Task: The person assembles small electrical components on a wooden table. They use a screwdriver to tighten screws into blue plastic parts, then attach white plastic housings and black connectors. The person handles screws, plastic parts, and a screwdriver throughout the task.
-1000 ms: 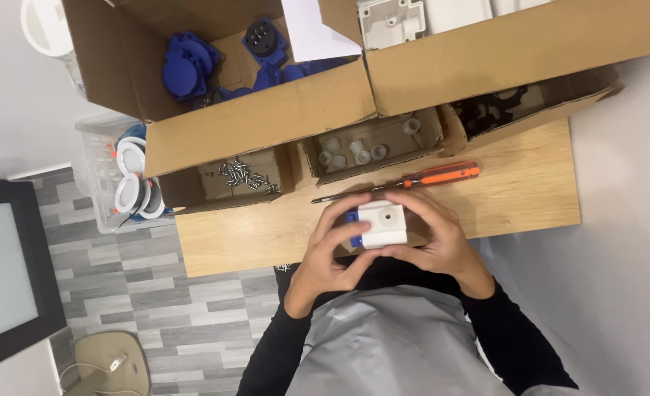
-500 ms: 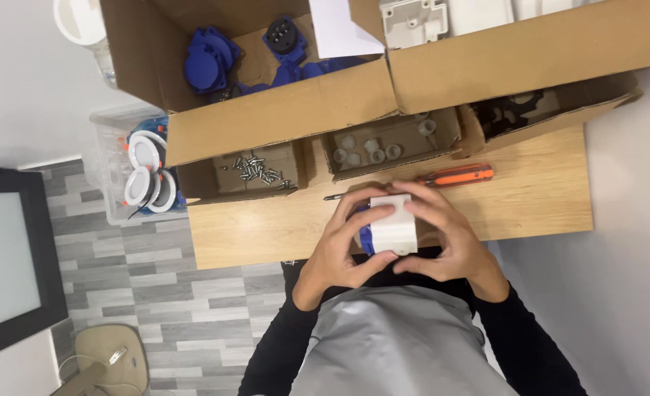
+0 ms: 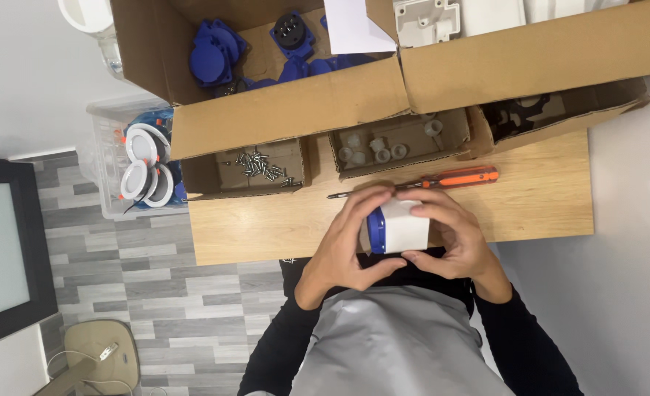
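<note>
Seen from above, a person's left hand (image 3: pixel 343 246) and right hand (image 3: pixel 453 238) close together around a white box-shaped housing with a blue part on its left face (image 3: pixel 398 229), held just above the near edge of a wooden table (image 3: pixel 266 227), in front of the chest. Fingers wrap it from both sides; how the blue part is fixed cannot be made out.

The piece hangs partly past the table edge, so a loosened grip would likely drop it onto the lap or the grey plank floor (image 3: pixel 134 293).

Just beyond the fingers lies an orange-handled screwdriver (image 3: pixel 427 181), which a knuckle could nudge and set rolling. Behind it stand three small open cardboard trays: one with screws (image 3: pixel 260 166), one with pale plastic caps (image 3: pixel 383 145), and one with dark parts (image 3: pixel 530 111). Further back, large cartons hold blue sockets (image 3: pixel 215 55) and white housings (image 3: pixel 427 18). A clear bin of round white fittings (image 3: pixel 145 165) sits left of the table.
</note>
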